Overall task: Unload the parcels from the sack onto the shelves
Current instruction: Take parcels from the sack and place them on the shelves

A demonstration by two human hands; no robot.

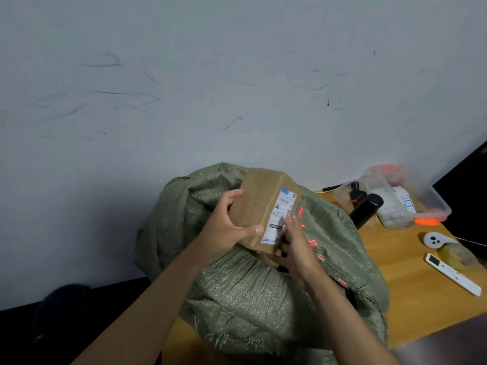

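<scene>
A white remote (452,274), tape roll (457,252) and clear plastic tubs (400,196), contents blurred, lie on the wooden table (411,293).

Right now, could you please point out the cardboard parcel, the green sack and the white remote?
cardboard parcel (259,204): head view, brown top face.
green sack (245,293): head view, front woven fabric.
white remote (453,274): head view, middle of body.

A wooden table (411,293) carries a green woven sack (253,293), a clear plastic container (395,198), a tape roll (456,252) and a white remote (453,274).
</scene>
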